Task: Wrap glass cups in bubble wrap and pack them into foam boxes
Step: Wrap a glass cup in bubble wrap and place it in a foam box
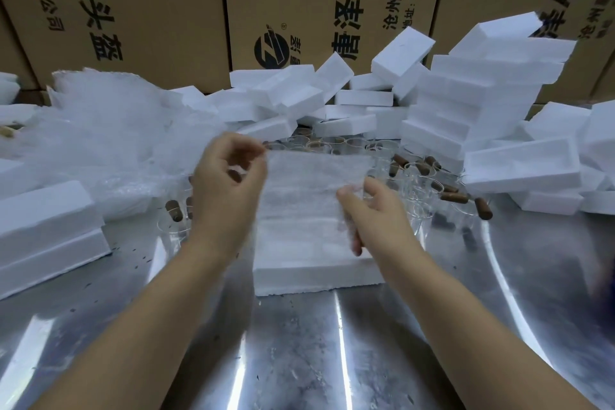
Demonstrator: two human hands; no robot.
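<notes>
I have the left hand [229, 176] pinching the wrap [309, 190] by its upper corner and the right hand [376, 210] pinching its lower right edge, the sheet stretched above the foam box [316, 276]. Cups [420, 178] crowd the tabletop [299, 343] just behind. A loose sweep of wrap could, I judge, topple one.

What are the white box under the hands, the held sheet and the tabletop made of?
White box: seemingly expanded foam, matte, grainy edge. Sheet: translucent plastic bubble wrap, judging by faint bubble rows. Tabletop: probably sheet metal, glossy, streaked with light reflections.
</notes>
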